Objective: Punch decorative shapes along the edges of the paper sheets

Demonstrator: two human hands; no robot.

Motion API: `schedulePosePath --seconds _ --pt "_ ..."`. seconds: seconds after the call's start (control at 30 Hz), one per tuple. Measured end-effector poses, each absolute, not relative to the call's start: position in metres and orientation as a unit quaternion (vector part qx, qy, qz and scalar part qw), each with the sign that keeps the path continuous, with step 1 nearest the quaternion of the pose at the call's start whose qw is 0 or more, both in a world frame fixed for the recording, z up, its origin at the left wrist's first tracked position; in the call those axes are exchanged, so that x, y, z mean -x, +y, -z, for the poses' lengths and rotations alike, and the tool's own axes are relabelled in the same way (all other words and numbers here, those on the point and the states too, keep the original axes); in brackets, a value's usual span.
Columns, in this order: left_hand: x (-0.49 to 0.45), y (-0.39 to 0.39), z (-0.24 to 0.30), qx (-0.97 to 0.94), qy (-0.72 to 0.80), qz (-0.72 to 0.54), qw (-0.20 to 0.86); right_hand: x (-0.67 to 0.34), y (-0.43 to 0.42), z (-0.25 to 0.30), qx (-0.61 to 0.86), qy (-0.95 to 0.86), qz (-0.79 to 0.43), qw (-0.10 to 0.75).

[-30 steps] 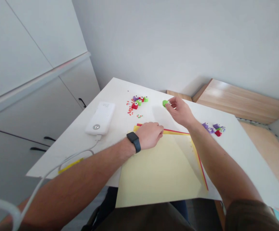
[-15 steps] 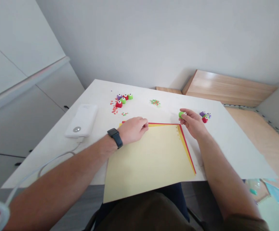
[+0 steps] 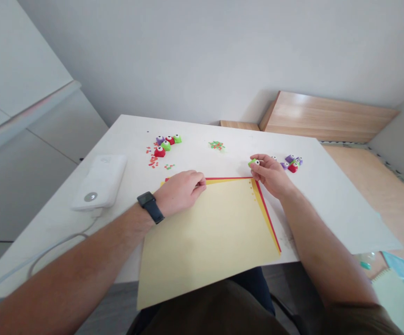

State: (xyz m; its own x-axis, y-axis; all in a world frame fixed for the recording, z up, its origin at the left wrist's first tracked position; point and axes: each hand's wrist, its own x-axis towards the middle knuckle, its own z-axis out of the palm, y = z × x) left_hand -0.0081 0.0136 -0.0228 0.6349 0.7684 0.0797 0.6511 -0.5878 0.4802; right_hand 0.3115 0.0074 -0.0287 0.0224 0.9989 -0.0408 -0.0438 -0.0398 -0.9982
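Green craft punch (image 3: 253, 162) is gripped in the right hand (image 3: 270, 175) beside the yellow paper's (image 3: 205, 242) far corner, the left hand (image 3: 181, 190) set well apart on its edge.

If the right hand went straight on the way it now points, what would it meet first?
Probably the small pile of green and red paper scraps, ahead of the right hand and the green craft punch it holds, though depth is unclear.

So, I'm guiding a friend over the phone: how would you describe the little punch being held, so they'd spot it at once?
On the white table, find the yellow paper sheets in front of the person. By the sheets' far right corner, the right hand pinches a small green paper punch. It's the only punch held in a hand, apart from the cluster of purple, red and green punches just beyond.
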Motion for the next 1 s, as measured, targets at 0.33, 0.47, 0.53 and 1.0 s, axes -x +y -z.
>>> schedulePosePath --seconds 0.33,0.47,0.53,1.0 --pt "0.0085 0.0152 0.0237 -0.878 0.403 -0.147 0.214 -0.3151 0.0080 0.0290 0.494 -0.445 -0.542 0.514" --pt "0.0090 0.0151 0.0244 -0.876 0.403 -0.149 0.217 -0.3147 0.0087 0.0286 0.487 -0.423 -0.561 0.519" --pt "0.0089 0.0150 0.0247 -0.875 0.405 -0.150 0.219 -0.3145 0.0086 0.0279 0.484 -0.416 -0.563 0.525" --pt "0.0087 0.0145 0.0211 -0.856 0.421 -0.157 0.256 -0.3207 0.0081 0.0366 0.495 -0.400 -0.566 0.524"
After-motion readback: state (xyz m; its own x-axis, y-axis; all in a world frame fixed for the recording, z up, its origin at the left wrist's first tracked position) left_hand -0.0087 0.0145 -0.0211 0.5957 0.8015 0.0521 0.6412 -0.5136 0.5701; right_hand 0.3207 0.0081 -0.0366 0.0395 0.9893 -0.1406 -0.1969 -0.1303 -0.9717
